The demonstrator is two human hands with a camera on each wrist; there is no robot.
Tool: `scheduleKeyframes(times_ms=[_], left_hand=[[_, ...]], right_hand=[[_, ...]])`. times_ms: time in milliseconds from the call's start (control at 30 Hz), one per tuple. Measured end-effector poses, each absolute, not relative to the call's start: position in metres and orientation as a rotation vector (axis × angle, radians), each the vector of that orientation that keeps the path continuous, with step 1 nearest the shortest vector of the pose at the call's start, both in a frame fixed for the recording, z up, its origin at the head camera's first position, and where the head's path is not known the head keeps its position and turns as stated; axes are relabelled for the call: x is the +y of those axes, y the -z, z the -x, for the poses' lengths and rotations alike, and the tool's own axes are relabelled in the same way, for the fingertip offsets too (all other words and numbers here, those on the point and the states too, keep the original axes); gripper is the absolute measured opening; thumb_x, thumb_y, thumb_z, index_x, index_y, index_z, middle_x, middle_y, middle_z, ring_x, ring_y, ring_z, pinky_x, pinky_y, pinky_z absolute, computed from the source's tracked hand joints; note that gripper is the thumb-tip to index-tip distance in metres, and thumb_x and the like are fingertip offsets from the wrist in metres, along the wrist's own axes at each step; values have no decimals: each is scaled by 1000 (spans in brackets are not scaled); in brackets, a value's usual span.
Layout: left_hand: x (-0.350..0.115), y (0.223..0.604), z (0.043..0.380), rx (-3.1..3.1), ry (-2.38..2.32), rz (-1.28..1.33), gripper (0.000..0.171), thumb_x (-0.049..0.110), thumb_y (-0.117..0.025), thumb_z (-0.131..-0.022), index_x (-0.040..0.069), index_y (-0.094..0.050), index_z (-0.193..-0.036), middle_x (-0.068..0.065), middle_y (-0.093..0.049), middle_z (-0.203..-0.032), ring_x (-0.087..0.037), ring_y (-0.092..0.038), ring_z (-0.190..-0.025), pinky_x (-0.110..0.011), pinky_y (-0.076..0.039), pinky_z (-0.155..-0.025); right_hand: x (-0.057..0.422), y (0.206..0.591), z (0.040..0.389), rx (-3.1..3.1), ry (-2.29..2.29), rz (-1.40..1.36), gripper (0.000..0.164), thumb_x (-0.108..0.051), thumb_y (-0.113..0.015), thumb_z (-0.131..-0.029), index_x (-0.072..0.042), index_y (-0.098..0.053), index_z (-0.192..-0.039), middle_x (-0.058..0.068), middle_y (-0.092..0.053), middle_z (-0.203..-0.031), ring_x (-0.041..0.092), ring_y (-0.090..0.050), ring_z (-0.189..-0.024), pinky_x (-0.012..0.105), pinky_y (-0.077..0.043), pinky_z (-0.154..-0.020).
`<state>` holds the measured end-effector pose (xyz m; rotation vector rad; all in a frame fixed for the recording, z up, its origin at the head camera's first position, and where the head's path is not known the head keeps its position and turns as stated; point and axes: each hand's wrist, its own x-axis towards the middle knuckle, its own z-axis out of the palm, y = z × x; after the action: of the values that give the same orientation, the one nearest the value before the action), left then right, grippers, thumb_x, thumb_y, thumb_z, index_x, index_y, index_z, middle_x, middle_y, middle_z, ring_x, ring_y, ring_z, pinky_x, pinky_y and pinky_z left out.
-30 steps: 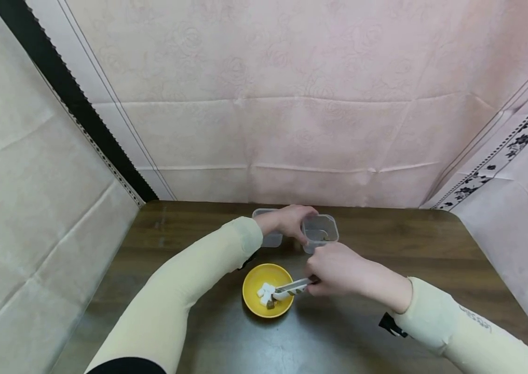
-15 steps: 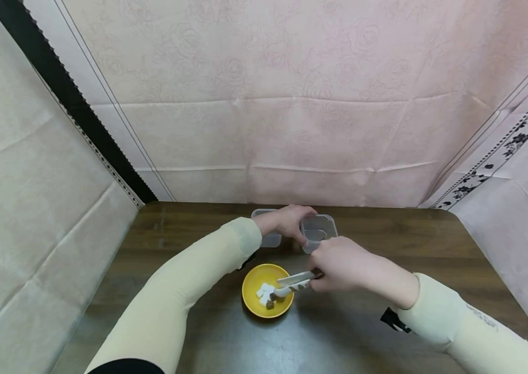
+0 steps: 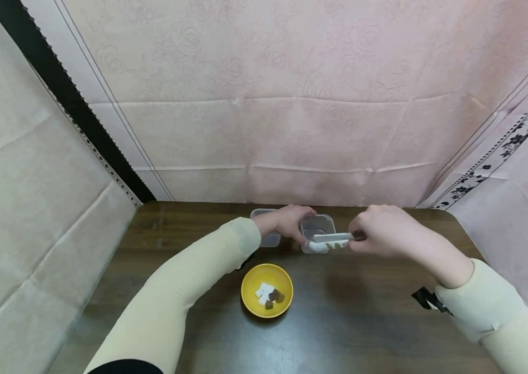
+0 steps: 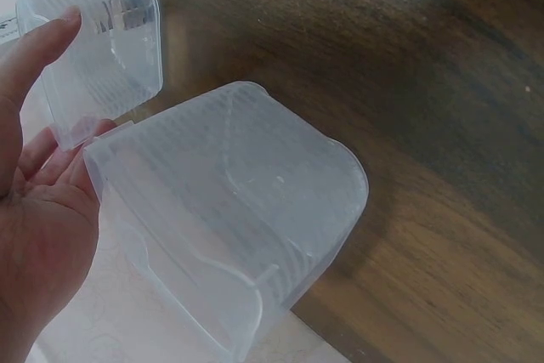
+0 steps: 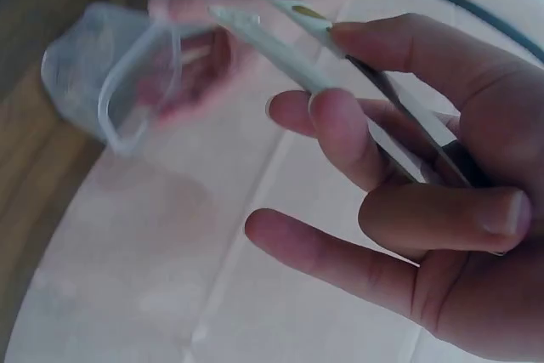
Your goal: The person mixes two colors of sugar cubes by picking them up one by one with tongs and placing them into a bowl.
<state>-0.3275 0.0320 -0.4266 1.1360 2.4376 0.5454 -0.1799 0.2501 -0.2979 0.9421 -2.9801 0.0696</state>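
Observation:
With thumb and fingers, my left hand (image 3: 289, 221) grips the wall of the right-hand clear plastic container (image 3: 318, 223), also seen at upper left in the left wrist view. White tongs (image 3: 334, 237) with a leaf pattern sit in my right hand (image 3: 382, 231), pinched between thumb and fingers. Their tips reach over the near rim of that container; I see no cube between them. In the right wrist view the tongs' arms (image 5: 272, 53) stand slightly apart. A yellow bowl (image 3: 268, 272) in front of both hands contains white cubes (image 3: 264, 293) and brown cubes (image 3: 275, 295).
A second clear container (image 3: 271, 240) stands left of the gripped one, partly behind my left wrist. The brown wooden table (image 3: 226, 337) ends at a pale curtain (image 3: 264, 130) behind the containers. More cloth hangs at both sides.
The tongs have let go of a brown cube in the bowl. My right hand has carried them up and right to the right-hand container. The left hand stays put.

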Motion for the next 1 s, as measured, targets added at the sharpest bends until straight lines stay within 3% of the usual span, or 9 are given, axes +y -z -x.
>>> scheduleKeyframes(times_ms=[300, 533, 1000], left_hand=[[32, 427, 327, 2429, -550, -1124, 89, 23, -93, -85, 6, -45, -158, -11, -54, -158, -24, -53, -143, -36, -44, -120], [33, 427, 327, 2426, -550, -1127, 88, 22, -92, -86, 6, -45, -158, -11, -54, -158, -23, -53, -144, -35, -43, -120], [34, 429, 328, 2440, -565, -1089, 88, 24, -94, -85, 9, -47, -157, -8, -54, -158, -22, -53, -143, -34, -44, -120]], right_hand=[[265, 299, 209, -3081, 24, -789, 37, -28, -77, -87, -24, -52, -60, -10, -42, -59, 12, -39, -56, 31, -26, -51], [262, 307, 231, -3167, 27, -733, 40, -26, -75, -84, -24, -46, -56, -11, -34, -55, 11, -33, -53, 31, -25, -50], [244, 318, 259, -3271, 198, -745, 33, -27, -77, -81, -21, -58, -55, -9, -52, -50, 14, -48, -52, 29, -34, -48]])
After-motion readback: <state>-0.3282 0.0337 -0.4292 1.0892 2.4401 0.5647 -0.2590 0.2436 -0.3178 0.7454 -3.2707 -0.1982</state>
